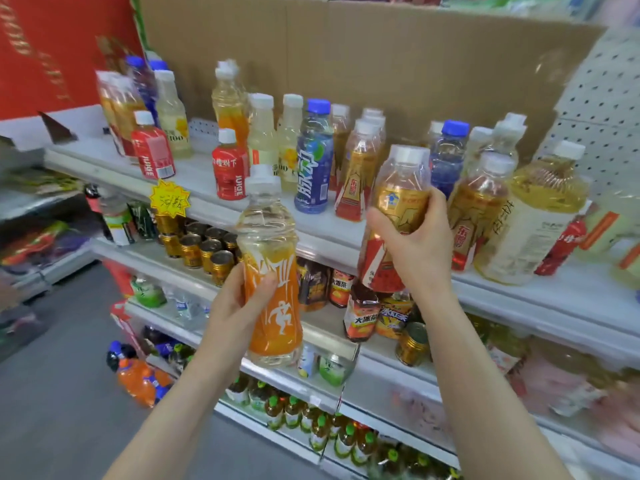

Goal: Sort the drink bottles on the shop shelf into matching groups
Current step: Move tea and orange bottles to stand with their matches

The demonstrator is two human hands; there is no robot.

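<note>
Head view showed the left hand (239,303) at lower centre of the frame, fingers curled round an orange-labelled bottle (277,323) with a white cap, held upright in front of the shelves. The right hand (412,244), right of centre, gripped a gold-and-red labelled bottle (401,188), also white-capped, just before the top shelf (571,299). On that shelf stood a mixed row: two red juice bottles (229,171) toward the left of the frame, a blue-capped blue bottle (313,168) at centre, and more gold-and-red bottles (356,178) beside it. A large yellow bottle (533,223) stood at the right. Brown cardboard (346,53) backed the row. Gold cans (201,244) sat on the shelf below.
</note>
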